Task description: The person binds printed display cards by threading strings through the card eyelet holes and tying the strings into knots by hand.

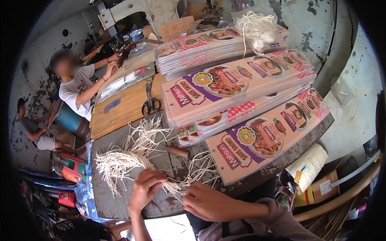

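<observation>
A thick bundle of white cord (122, 160) lies on the dark worn tabletop, its loose ends fanned out to the left and back. My left hand (148, 188) curls over the near end of this bundle, thumb and fingers closed on it. Just to the right, my right hand (207, 201) is closed on cord at the bundle's tip; its fingertips are partly hidden. A smaller spray of loose cords (202, 166) spreads behind my right hand. Near it lies a short brown block (178, 151).
Stacks of printed plastic-covered sheets (241, 82) fill the right side, with a single sheet (267, 134) nearest me. Black scissors (151, 105) lie behind the cord. A bag of white cord (257, 32) tops the rear stack. A person (78, 86) works at the far left.
</observation>
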Available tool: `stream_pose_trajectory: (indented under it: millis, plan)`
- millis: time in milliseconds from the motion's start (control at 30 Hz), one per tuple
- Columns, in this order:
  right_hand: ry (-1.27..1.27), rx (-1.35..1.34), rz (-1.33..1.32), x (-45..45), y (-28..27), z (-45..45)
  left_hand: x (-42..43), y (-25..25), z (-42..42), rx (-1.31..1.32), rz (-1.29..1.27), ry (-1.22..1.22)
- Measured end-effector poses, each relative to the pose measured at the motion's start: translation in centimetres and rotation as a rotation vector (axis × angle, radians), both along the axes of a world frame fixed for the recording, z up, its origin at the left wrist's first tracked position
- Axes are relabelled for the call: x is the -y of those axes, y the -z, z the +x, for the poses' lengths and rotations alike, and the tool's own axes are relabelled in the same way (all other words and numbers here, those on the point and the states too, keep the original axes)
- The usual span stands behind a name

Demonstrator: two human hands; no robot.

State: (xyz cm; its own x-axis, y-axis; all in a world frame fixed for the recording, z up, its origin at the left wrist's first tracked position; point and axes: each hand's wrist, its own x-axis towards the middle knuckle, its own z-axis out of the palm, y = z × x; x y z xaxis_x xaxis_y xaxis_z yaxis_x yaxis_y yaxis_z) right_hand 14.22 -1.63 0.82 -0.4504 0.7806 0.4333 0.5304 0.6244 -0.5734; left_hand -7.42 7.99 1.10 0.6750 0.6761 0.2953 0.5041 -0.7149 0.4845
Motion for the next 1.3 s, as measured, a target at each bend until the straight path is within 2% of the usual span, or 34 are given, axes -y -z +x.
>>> stream_pose_trajectory:
  millis: [33, 167, 233, 267, 300, 333, 433, 500, 533, 600, 633, 667, 700, 733, 800, 833, 867, 900, 933, 967, 1100, 1167, 1300]
  plan:
    - [-0.203, -0.194, -0.180, 0.7, -0.7, 1.8, 0.0, -0.1, 0.0, 0.000, 0.001, -0.004]
    - [-0.520, -0.642, -0.413, 3.9, -2.7, 10.9, 0.0, -0.4, 0.2, -0.025, 0.005, -0.021]
    - [-0.528, -1.297, -0.335, 7.7, 1.8, 15.5, -0.2, -0.5, 0.2, -0.036, 0.001, -0.027]
    - [-0.550, -1.612, -0.078, 8.4, 1.7, 16.3, -0.5, -0.6, 0.0, -0.052, -0.064, -0.018]
    - [-0.305, -1.709, 0.085, 10.3, 1.9, 19.3, -0.6, -0.8, 0.1, -0.068, -0.128, -0.009]
    - [-0.238, -1.802, 0.195, 11.6, 1.4, 22.1, -0.6, -1.3, 0.3, -0.063, -0.128, -0.012]
    - [-0.306, -1.926, 0.521, 14.7, -0.6, 26.9, -0.5, -4.1, 1.4, -0.123, -0.154, 0.030]
    - [-0.341, -1.875, 0.630, 15.2, -1.4, 27.7, -0.2, -5.8, 3.3, -0.096, 0.014, -0.069]
    - [-0.342, -1.874, 0.629, 13.7, -2.5, 26.4, -0.3, -6.0, 4.5, -0.094, 0.014, -0.069]
    - [-0.395, -1.807, 0.395, 10.7, -3.9, 22.8, -0.3, -6.2, 6.9, 0.131, -0.129, 0.011]
    - [0.085, -1.530, 0.343, 9.5, -3.3, 21.5, -0.1, -5.6, 7.8, 0.131, -0.127, 0.006]
    - [0.523, -1.203, 0.282, 8.1, -2.1, 20.3, -0.1, -4.6, 8.7, 0.095, -0.278, 0.042]
    - [0.598, -0.737, 0.229, 6.8, -1.3, 18.9, -0.3, -3.6, 9.5, 0.058, -0.429, 0.081]
    - [0.477, -0.707, 0.011, 5.1, -2.3, 16.7, -0.4, -2.6, 10.0, 0.057, -0.427, 0.080]
    - [0.551, -0.513, -0.175, 2.7, -3.5, 12.3, -0.5, -0.9, 10.5, 0.052, -0.356, 0.142]
    - [0.551, -0.515, -0.179, 1.9, -3.4, 11.6, 0.0, -0.6, 10.7, 0.120, -0.480, 0.134]
    - [0.483, -0.305, -0.101, 1.1, -3.1, 11.0, 0.3, -0.8, 11.0, 0.117, -0.483, 0.132]
    - [0.410, -0.097, -0.025, 0.6, -3.0, 10.7, 0.7, -1.3, 11.2, 0.095, -0.688, 0.075]
    - [0.407, -0.098, -0.030, 0.2, -2.9, 10.6, 0.8, -1.5, 11.3, 0.075, -0.891, 0.015]
    - [0.353, -0.045, -0.022, -0.1, -2.8, 10.5, 0.6, -1.2, 11.1, 0.061, -0.951, 0.037]
    - [0.292, 0.102, -0.024, -0.6, -2.9, 10.3, 0.8, 0.2, 11.3, 0.222, -0.954, -0.014]
    - [0.307, 0.132, -0.014, -0.8, -2.5, 10.1, 0.9, 1.7, 11.4, 0.320, -0.739, 0.028]
    - [0.353, 0.188, 0.021, -0.9, -2.1, 9.9, 1.4, 0.3, 11.8, 0.159, -0.700, -0.057]
